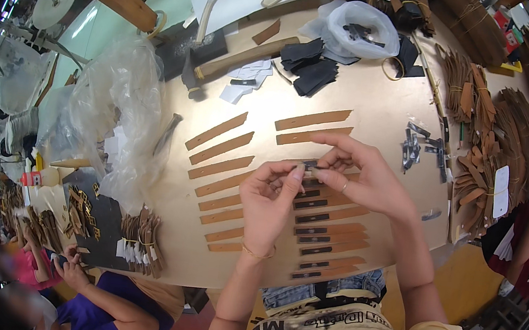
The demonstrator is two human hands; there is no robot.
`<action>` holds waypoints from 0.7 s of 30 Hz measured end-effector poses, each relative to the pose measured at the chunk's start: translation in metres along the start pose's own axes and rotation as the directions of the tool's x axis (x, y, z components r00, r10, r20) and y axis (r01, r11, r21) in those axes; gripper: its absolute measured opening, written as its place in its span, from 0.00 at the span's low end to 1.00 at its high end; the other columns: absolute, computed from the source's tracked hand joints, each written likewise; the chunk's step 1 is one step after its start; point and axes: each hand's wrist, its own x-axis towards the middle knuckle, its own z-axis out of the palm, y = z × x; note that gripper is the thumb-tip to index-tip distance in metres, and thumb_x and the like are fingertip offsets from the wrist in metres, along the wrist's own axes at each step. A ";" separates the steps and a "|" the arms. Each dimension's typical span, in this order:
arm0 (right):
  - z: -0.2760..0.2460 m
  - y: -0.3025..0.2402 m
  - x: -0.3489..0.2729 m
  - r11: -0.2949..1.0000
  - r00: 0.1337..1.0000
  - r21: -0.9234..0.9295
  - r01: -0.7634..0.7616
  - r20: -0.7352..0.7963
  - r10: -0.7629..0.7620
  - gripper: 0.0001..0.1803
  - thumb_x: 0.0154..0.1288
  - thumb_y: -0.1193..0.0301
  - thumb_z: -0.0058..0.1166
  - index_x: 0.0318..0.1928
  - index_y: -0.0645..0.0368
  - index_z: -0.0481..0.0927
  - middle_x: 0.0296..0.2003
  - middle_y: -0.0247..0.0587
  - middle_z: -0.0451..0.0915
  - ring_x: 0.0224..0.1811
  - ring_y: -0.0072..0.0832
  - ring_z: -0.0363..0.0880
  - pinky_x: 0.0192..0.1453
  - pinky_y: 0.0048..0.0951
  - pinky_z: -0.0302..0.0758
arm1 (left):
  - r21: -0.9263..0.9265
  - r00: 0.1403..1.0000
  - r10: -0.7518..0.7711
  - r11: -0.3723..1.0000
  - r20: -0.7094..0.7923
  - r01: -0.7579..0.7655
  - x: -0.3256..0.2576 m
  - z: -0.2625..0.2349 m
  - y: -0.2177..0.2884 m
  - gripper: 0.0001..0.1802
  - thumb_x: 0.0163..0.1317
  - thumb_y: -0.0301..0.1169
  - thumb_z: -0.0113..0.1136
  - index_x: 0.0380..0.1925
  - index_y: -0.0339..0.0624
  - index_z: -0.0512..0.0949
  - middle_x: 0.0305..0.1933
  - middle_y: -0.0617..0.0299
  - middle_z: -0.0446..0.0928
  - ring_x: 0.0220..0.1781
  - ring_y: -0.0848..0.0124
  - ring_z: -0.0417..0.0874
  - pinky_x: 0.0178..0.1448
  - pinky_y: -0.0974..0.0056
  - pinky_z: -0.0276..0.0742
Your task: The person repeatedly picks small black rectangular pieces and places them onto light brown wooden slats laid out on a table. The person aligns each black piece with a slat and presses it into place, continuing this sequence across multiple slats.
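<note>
**What is at the centre?**

A small dark piece (309, 163), held above the table (406, 107) between the person's two hands, just beyond the middle of the work.

**How are the fingers set?**

Both are closed in a pinch. The left hand (272, 189) has thumb and fingertips on the piece's left end; the right hand (366, 178) grips its right end.

**Which way does it lie?**

Its long axis seems to run side to side, from one hand to the other, though fingers cover much of it. Neither hand is nearer; both touch it. I cannot tell how high it is above the table.

**What is around it?**

Right-hand brown strips (342, 231) lie in a column, mostly on the body side of the piece, slanting up to the right. Many bear black patches (312, 217) near their left ends. A second column, the left-hand strips (220, 168), shows no such patches.

**And further out?**

Shiny pieces (407, 150) lie loose to the right, with bundles (479, 186) beyond. Black swatches (313, 71) and a hammer (245, 59) lie at the far side; crumpled clear plastic (118, 112) sits left. A co-worker in purple (115, 306) is at lower left.
</note>
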 end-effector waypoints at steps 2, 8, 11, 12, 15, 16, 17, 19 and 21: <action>0.006 0.006 0.007 0.991 0.993 0.066 -0.114 -0.030 0.116 0.20 0.66 0.75 0.60 0.58 0.64 0.79 0.34 0.32 0.84 0.37 0.18 0.79 0.47 0.23 0.76 | -0.040 0.999 -0.024 0.999 -0.025 0.023 0.005 -0.003 0.000 0.07 0.67 0.25 0.63 0.40 0.30 0.81 0.34 0.62 0.82 0.33 0.80 0.78 0.38 0.75 0.74; 0.011 0.013 0.021 0.984 0.976 0.006 -0.176 -0.127 0.175 0.11 0.67 0.75 0.60 0.48 0.66 0.84 0.35 0.31 0.83 0.35 0.16 0.78 0.43 0.21 0.76 | 0.255 0.989 0.088 0.965 -0.123 -0.054 0.024 -0.010 -0.004 0.05 0.65 0.24 0.65 0.36 0.33 0.83 0.34 0.63 0.81 0.34 0.77 0.78 0.39 0.72 0.73; 0.015 0.015 0.027 0.970 0.964 -0.147 -0.194 -0.210 0.161 0.11 0.66 0.76 0.61 0.48 0.66 0.84 0.32 0.31 0.83 0.33 0.16 0.77 0.40 0.22 0.75 | 0.549 0.954 0.271 0.820 -0.128 -0.159 0.032 -0.013 -0.006 0.03 0.60 0.25 0.68 0.33 0.38 0.85 0.35 0.62 0.79 0.38 0.71 0.78 0.44 0.65 0.74; 0.017 0.016 0.029 0.977 0.963 -0.130 -0.170 -0.234 0.136 0.11 0.66 0.76 0.61 0.48 0.66 0.83 0.31 0.31 0.83 0.33 0.16 0.77 0.40 0.22 0.75 | 0.611 0.940 0.309 0.775 -0.141 -0.163 0.033 -0.012 -0.008 0.03 0.58 0.26 0.69 0.32 0.40 0.86 0.36 0.63 0.77 0.39 0.69 0.77 0.46 0.63 0.72; 0.023 0.021 0.036 0.974 0.950 -0.190 -0.120 -0.308 0.057 0.12 0.64 0.78 0.61 0.48 0.66 0.82 0.29 0.34 0.82 0.31 0.19 0.78 0.36 0.24 0.74 | 0.786 0.914 0.386 0.601 -0.127 -0.145 0.040 -0.009 -0.012 0.03 0.56 0.30 0.71 0.30 0.46 0.86 0.36 0.65 0.74 0.42 0.65 0.75 0.49 0.59 0.66; 0.023 0.022 0.039 0.957 0.946 -0.278 -0.086 -0.323 -0.008 0.12 0.63 0.79 0.61 0.48 0.67 0.81 0.28 0.37 0.82 0.29 0.22 0.79 0.34 0.25 0.75 | 0.835 0.905 0.410 0.532 -0.109 -0.141 0.042 -0.009 -0.014 0.03 0.55 0.31 0.71 0.29 0.47 0.86 0.37 0.65 0.73 0.43 0.64 0.74 0.50 0.58 0.64; 0.023 0.023 0.042 0.930 0.941 -0.364 -0.054 -0.331 -0.075 0.12 0.63 0.80 0.60 0.47 0.67 0.80 0.28 0.39 0.81 0.27 0.25 0.80 0.32 0.27 0.76 | 0.843 0.911 0.397 0.523 -0.114 -0.123 0.044 -0.009 -0.015 0.03 0.55 0.32 0.71 0.29 0.48 0.86 0.37 0.66 0.73 0.43 0.64 0.73 0.51 0.58 0.63; 0.023 0.025 0.044 0.920 0.948 -0.388 -0.062 -0.311 -0.067 0.14 0.62 0.81 0.61 0.48 0.65 0.77 0.27 0.39 0.81 0.27 0.27 0.80 0.33 0.27 0.75 | 0.858 0.917 0.379 0.505 -0.121 -0.095 0.048 -0.009 -0.018 0.04 0.55 0.34 0.71 0.28 0.48 0.86 0.37 0.67 0.73 0.43 0.64 0.73 0.51 0.58 0.61; 0.023 0.026 0.046 0.921 0.948 -0.381 -0.087 -0.315 -0.041 0.16 0.61 0.81 0.61 0.49 0.64 0.75 0.27 0.39 0.81 0.27 0.28 0.80 0.33 0.27 0.75 | 0.870 0.922 0.370 0.486 -0.117 -0.085 0.050 -0.009 -0.020 0.04 0.55 0.33 0.71 0.28 0.48 0.86 0.37 0.67 0.73 0.43 0.63 0.73 0.51 0.58 0.61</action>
